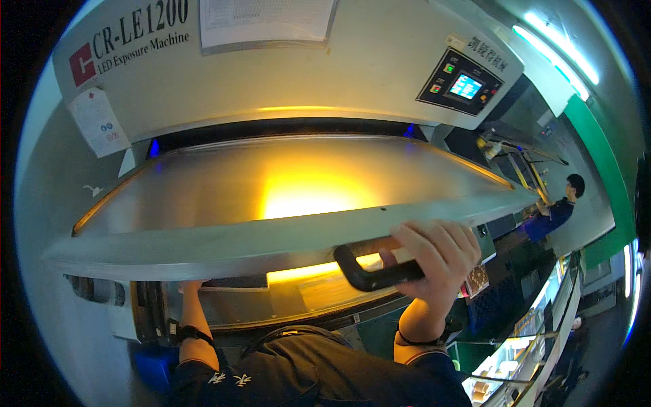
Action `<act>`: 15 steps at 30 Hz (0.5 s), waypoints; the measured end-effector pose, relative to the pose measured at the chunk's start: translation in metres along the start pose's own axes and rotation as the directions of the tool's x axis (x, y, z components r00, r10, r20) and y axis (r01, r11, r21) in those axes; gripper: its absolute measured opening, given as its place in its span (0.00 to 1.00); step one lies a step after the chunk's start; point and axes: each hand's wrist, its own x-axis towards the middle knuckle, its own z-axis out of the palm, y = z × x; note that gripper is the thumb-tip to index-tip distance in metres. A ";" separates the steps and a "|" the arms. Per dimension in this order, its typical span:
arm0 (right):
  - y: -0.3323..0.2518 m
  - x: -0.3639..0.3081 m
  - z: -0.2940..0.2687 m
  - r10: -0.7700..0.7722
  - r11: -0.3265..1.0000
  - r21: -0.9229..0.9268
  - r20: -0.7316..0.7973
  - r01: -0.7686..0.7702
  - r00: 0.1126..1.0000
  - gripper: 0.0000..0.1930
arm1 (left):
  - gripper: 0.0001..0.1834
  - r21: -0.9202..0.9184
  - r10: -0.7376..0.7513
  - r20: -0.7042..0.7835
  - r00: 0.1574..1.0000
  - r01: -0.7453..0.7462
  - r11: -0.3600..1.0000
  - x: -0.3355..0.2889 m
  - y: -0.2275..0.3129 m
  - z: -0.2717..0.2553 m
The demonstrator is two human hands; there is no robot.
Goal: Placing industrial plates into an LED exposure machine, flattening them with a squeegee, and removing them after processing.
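Note:
A wide metal-topped lid with a pale green front edge spans the machine in front of me. My right hand is closed around the right part of a black handle on that front edge. Under the lid, a yellow-lit bed shows through the gap. My left hand reaches beneath the lid's left part; the lid hides its fingers and anything they may touch.
Above the lid is the machine's cream housing, with a control panel at the right. A person stands at other equipment farther right. A brightly lit table lies at the lower right, and a dark slotted part is at left.

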 end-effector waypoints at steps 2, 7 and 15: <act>-0.001 -0.008 0.003 0.014 0.999 -0.042 -0.004 -0.014 1.000 0.22 | 0.56 -0.020 -0.118 0.147 0.982 0.122 0.992 0.011 0.013 -0.023; -0.016 -0.035 0.006 0.081 0.983 -0.155 -0.129 -0.101 0.988 0.21 | 0.52 -0.147 -0.147 0.433 0.889 0.230 0.962 0.013 0.028 -0.052; -0.130 -0.156 0.076 0.813 0.582 0.230 -0.171 -0.780 0.556 0.30 | 0.49 -0.137 -0.150 0.262 0.953 0.191 0.972 -0.023 0.011 -0.054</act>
